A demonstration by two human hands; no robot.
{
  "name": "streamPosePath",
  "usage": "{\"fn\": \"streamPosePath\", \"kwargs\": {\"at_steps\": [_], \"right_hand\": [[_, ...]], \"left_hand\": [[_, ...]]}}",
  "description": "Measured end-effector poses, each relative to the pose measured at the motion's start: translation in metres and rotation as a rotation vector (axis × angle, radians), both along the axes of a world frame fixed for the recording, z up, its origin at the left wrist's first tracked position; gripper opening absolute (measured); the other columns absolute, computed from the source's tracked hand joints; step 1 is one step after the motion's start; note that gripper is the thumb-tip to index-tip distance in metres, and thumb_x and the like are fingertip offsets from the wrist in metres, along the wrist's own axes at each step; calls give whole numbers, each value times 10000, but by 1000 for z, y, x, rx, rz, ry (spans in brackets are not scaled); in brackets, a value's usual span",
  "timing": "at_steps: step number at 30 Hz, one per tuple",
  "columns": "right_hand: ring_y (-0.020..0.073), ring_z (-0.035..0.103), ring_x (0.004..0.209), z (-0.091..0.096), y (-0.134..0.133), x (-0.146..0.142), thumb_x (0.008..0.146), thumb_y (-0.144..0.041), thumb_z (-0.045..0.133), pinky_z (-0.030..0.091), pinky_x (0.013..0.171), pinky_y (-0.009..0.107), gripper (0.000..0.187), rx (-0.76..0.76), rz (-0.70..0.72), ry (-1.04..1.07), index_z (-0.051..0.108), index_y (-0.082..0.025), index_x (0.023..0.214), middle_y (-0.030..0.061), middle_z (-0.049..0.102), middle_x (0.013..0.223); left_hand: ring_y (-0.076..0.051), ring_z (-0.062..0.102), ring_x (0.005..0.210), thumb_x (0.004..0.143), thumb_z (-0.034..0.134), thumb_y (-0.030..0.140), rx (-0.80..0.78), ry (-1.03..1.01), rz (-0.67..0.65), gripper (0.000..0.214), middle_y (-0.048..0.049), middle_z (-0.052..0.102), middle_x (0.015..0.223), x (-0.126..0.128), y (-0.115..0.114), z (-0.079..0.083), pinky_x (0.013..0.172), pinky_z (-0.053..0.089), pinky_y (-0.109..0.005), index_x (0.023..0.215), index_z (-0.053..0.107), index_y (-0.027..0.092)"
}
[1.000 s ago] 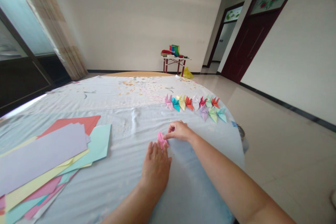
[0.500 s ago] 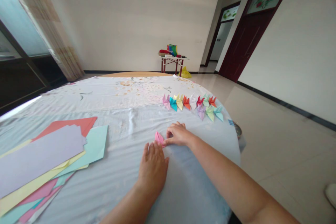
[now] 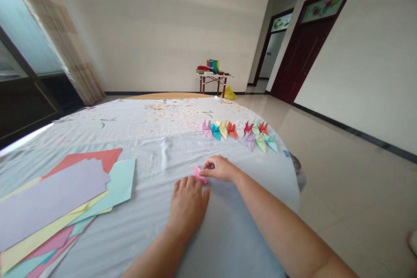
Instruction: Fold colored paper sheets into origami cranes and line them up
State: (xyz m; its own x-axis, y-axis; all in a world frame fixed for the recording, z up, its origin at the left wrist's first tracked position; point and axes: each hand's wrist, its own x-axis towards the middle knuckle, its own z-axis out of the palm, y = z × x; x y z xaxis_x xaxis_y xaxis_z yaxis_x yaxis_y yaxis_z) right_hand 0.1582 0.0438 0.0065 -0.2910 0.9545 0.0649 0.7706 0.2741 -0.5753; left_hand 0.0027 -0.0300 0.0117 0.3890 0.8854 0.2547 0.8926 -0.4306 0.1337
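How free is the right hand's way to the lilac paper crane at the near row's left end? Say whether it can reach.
Likely yes: only tablecloth shows between the right hand and the lilac paper crane, though that hand is at the pink folded paper.

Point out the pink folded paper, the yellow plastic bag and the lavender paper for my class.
Pink folded paper (image 3: 197, 172): head view, on its uncovered left part.
Yellow plastic bag (image 3: 230, 94): head view, middle of its side.
Lavender paper (image 3: 55, 202): head view, middle of its top face.
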Motion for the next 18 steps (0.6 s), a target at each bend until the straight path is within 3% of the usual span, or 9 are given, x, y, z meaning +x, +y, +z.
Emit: {"fn": "streamPosePath", "kwargs": {"at_steps": [4,9,13,18], "right_hand": [[175,534,851,-7,-2,-9,696,-481,613,336,776,286,268,81,-62,12,669,-221,724,4,651,773],[156,529,810,-11,-3,-10,728,-329,609,353,765,275,141,99,-58,107,646,-201,681,-3,638,746],[126,521,718,-15,1,-8,750,-303,578,388,692,235,146,71,-27,296,615,-169,704,0,617,717],[98,490,623,-20,4,-5,765,-347,555,392,614,216,201,-59,-16,611,575,-146,758,-14,571,679]], "left_hand": [[-197,523,899,873,334,320,-44,-123,18,278,-48,586,916,-7,9,-3,779,371,-338,940,586,223],[-215,528,964,841,394,313,-30,-333,100,324,-69,588,998,-11,21,-16,821,394,-375,1126,489,190],[-206,562,923,789,471,350,-86,-576,174,414,-83,583,1050,-14,30,-25,835,421,-395,1166,430,182],[-204,616,859,742,537,410,-269,-883,176,520,-100,627,1022,-14,39,-27,737,467,-359,1188,408,176]]}}
